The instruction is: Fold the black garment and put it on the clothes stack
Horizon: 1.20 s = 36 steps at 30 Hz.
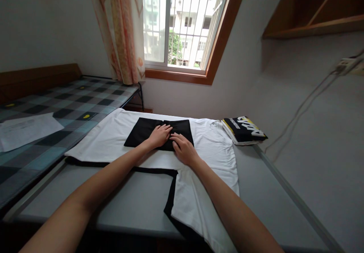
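Observation:
A white T-shirt [105, 135] with black showing along its lower edge is spread on the grey tabletop [136, 200], one sleeve pointing toward me. On the shirt lies a flat black rectangular panel [145, 129], with a seam or gap near its middle; its exact kind is unclear. My left hand [159, 136] rests palm down on the panel, fingers stretched out. Beside it, my right hand [184, 150] touches the panel's near right part, its fingers spread and slightly bent. Neither hand grips anything.
A folded black garment [243, 128] with white and yellow print sits at the table's right edge by the wall. To the left stands a bed with a checked mattress [93, 97] and paper sheets [28, 129]. A curtain [125, 33] hangs beside the window; a wooden shelf [313, 27] juts out upper right.

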### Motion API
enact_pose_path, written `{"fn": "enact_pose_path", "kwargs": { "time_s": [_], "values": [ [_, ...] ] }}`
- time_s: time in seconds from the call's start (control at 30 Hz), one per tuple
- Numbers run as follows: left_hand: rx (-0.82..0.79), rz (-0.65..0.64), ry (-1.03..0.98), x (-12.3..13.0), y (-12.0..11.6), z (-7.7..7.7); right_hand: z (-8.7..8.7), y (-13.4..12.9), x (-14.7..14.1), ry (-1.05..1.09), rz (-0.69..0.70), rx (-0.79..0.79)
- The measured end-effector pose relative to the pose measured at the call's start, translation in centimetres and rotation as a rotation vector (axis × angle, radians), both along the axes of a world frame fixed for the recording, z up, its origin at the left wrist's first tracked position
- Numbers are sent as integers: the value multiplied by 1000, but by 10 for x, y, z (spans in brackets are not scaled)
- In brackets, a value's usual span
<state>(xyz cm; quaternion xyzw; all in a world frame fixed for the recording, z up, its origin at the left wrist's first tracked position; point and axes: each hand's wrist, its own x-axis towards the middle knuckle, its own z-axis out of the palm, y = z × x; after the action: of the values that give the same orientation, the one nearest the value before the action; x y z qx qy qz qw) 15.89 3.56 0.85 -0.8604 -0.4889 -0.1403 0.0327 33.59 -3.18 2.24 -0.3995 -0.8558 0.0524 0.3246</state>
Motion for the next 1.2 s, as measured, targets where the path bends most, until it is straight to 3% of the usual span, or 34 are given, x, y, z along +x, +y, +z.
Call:
{"fn": "enact_pose_path", "kwargs": {
  "time_s": [0.13,0.27,0.43,0.57,1.2],
  "values": [
    [27,-11,-7,1,-1,-6,8,2,8,-36,-204,85],
    [34,-9,-70,3,-4,6,3,5,17,-247,-287,16],
    [64,259,-111,-3,-12,37,-9,9,19,-345,-285,-77],
    [-122,420,-18,-11,-15,49,-10,10,18,-337,-285,-72],
    [-184,421,70,-16,-14,53,-11,10,20,-322,-283,-82]
  ]
}}
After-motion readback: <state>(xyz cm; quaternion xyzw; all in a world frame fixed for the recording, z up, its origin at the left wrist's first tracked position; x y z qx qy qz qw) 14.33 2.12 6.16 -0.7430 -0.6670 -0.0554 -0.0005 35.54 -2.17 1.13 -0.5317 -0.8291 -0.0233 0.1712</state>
